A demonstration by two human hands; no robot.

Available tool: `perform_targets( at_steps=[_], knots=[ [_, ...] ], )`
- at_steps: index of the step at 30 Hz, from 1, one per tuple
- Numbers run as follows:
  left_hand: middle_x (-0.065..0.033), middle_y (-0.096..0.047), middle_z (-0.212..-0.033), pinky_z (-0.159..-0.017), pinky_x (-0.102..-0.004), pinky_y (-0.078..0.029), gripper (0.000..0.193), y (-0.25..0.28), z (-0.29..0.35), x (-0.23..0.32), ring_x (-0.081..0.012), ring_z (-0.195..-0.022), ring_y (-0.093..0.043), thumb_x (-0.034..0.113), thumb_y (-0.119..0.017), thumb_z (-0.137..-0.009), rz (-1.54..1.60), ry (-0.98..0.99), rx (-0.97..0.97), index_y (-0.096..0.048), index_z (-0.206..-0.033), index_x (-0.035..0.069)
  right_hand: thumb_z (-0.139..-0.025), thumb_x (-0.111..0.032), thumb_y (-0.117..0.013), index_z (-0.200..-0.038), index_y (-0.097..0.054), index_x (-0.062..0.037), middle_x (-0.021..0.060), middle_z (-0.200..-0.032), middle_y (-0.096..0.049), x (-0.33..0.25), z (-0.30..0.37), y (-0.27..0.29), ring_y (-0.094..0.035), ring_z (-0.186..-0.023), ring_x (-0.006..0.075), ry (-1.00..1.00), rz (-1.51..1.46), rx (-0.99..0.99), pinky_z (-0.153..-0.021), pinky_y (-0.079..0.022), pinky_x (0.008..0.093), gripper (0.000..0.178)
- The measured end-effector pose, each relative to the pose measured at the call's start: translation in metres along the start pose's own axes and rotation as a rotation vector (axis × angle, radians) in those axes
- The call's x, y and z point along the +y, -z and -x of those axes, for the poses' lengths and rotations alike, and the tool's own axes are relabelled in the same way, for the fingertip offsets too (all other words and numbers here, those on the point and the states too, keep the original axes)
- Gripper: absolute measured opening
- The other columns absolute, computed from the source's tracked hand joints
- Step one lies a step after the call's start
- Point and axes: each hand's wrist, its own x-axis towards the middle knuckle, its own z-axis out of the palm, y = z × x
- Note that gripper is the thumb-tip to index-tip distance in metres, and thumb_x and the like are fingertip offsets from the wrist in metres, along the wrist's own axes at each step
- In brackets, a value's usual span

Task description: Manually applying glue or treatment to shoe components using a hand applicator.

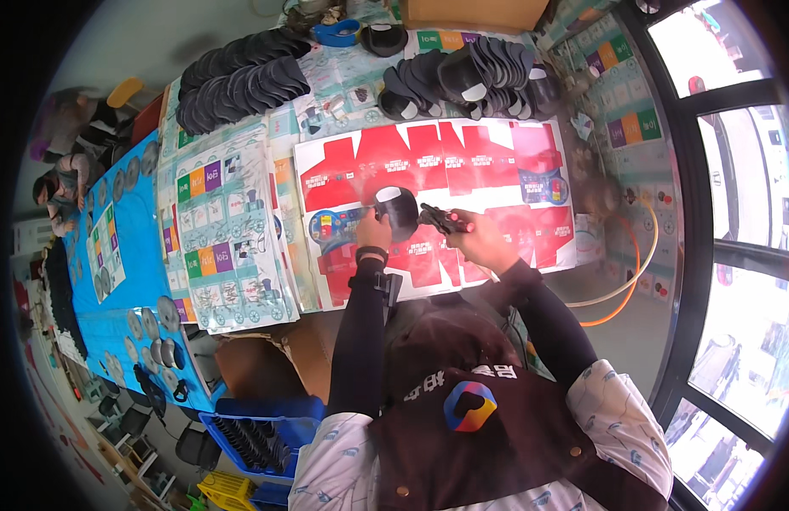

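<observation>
Red-and-white printed sheet (539,243), ctr of frame

On my remote feed I see stacked dark pieces (241,81) upper L, more upper ctr-R. Over the sheet, near frame ctr: a black curved piece (400,215) w/ white patch, its L edge grasped by L hand (374,232). Just R, R hand (486,243) grips a black tool (444,220) w/ red parts; can't tell if tool touches piece.
</observation>
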Motion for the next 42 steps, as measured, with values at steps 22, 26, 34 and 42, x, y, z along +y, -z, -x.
perform_targets(
  at_steps=[22,26,34,42],
  knots=[
    [-0.0175,-0.075,-0.101,-0.077,-0.0337,-0.055,0.033,-0.014,-0.004,-0.032,-0.0237,-0.090,-0.074,0.025,-0.063,-0.100,0.632,0.284,-0.125,-0.069,-0.118,-0.001,-0.087,-0.018,-0.055,-0.101,-0.068,-0.0022,0.0297,-0.087,-0.065,0.006,-0.058,-0.023,-0.062,-0.087,0.0507,0.120,0.199,0.021,-0.076,-0.049,0.0533,0.025],
    [-0.0153,-0.076,-0.099,-0.072,-0.0325,-0.055,0.033,-0.010,-0.003,-0.033,-0.0208,-0.083,-0.073,0.026,-0.064,-0.099,0.569,0.224,-0.058,-0.069,-0.117,-0.001,-0.087,-0.018,-0.057,-0.099,-0.067,-0.0017,0.0294,-0.084,-0.064,-0.002,-0.058,-0.030,-0.061,-0.085,0.0509,0.191,0.146,0.098,-0.075,-0.049,0.0546,0.023],
    [-0.0064,-0.073,-0.104,-0.068,-0.0287,-0.057,0.033,-0.003,-0.003,-0.021,-0.0159,-0.082,-0.072,0.025,-0.064,-0.101,0.529,0.195,-0.160,-0.065,-0.125,0.002,-0.085,-0.015,-0.057,-0.099,-0.067,0.0004,0.0303,-0.082,-0.064,0.009,-0.043,-0.017,-0.062,-0.085,0.0508,0.125,0.174,0.089,-0.073,-0.050,0.0533,0.023],
    [-0.0130,-0.076,-0.096,-0.070,-0.0337,-0.056,0.032,0.001,-0.004,-0.015,-0.0208,-0.079,-0.074,0.029,-0.065,-0.098,0.514,0.120,-0.070,-0.071,-0.116,0.002,-0.085,-0.016,-0.059,-0.096,-0.068,-0.0002,0.0310,-0.085,-0.065,0.020,-0.037,-0.015,-0.063,-0.086,0.0504,0.115,0.266,0.133,-0.074,-0.051,0.0522,0.021]
  ],
)
